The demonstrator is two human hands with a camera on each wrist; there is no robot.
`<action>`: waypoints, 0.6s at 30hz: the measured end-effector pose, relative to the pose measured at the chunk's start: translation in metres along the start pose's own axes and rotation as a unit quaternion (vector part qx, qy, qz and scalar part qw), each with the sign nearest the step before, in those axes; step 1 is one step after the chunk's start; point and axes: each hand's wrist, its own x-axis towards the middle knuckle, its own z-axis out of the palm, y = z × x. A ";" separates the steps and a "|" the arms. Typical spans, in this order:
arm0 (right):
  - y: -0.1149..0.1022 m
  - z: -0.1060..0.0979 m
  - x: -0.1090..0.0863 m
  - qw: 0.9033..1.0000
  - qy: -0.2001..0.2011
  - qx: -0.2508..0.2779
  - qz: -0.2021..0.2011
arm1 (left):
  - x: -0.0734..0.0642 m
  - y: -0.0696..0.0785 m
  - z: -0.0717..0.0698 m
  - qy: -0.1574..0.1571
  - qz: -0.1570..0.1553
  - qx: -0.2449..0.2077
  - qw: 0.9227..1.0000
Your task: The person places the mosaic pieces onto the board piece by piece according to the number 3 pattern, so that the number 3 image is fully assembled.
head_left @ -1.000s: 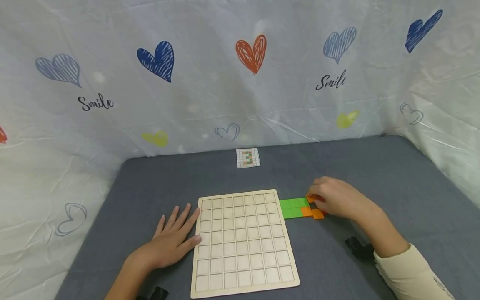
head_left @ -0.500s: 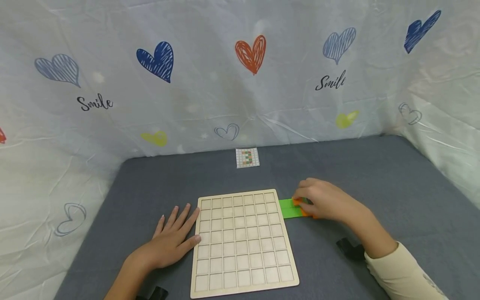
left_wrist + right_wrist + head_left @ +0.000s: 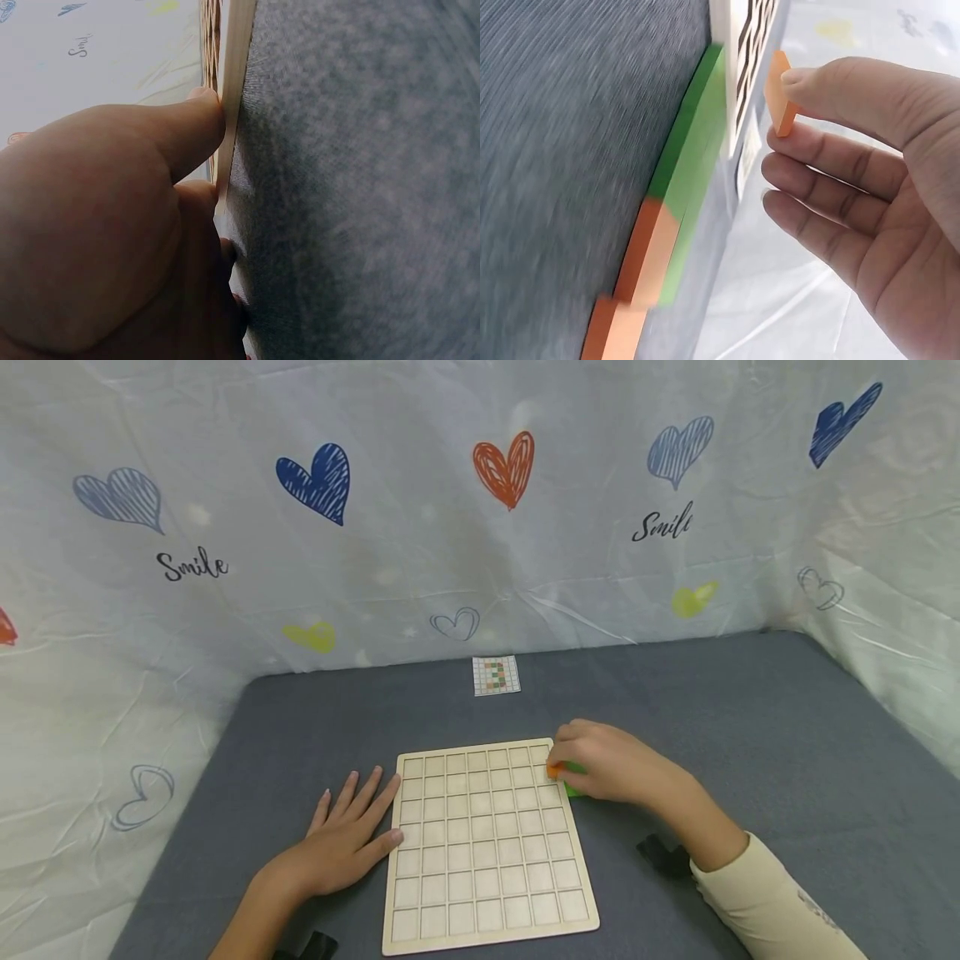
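Observation:
A square wooden grid board lies on the table, its cells bare. My left hand rests flat with spread fingers on the cloth at the board's left side; its thumb touches the board's edge in the left wrist view. Over the board's top right corner, my right hand pinches an orange square tile between thumb and index finger, tilted and clear of the table. Beneath that hand, a row of green tiles sits against the board's right edge. Orange tiles continue the row, mostly hidden in the head view.
A small printed card with a coloured grid pattern lies beyond the board. Dark grey cloth covers the table. A white curtain with hearts hangs behind and at the sides.
My right hand has moved left from the right end of the tile row, carrying an orange tile to the board's top right corner. The left hand has stayed in place.

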 end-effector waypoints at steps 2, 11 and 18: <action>-0.003 0.002 0.005 1.000 -0.003 0.000 -0.004 | 0.000 0.000 0.000 0.000 -0.001 0.002 1.000; -0.012 0.012 0.022 0.999 0.008 0.004 -0.036 | 0.001 0.000 0.001 0.004 -0.002 0.004 1.000; -0.019 0.016 0.033 0.999 -0.001 0.009 -0.044 | 0.000 0.001 0.001 0.007 -0.001 -0.002 1.000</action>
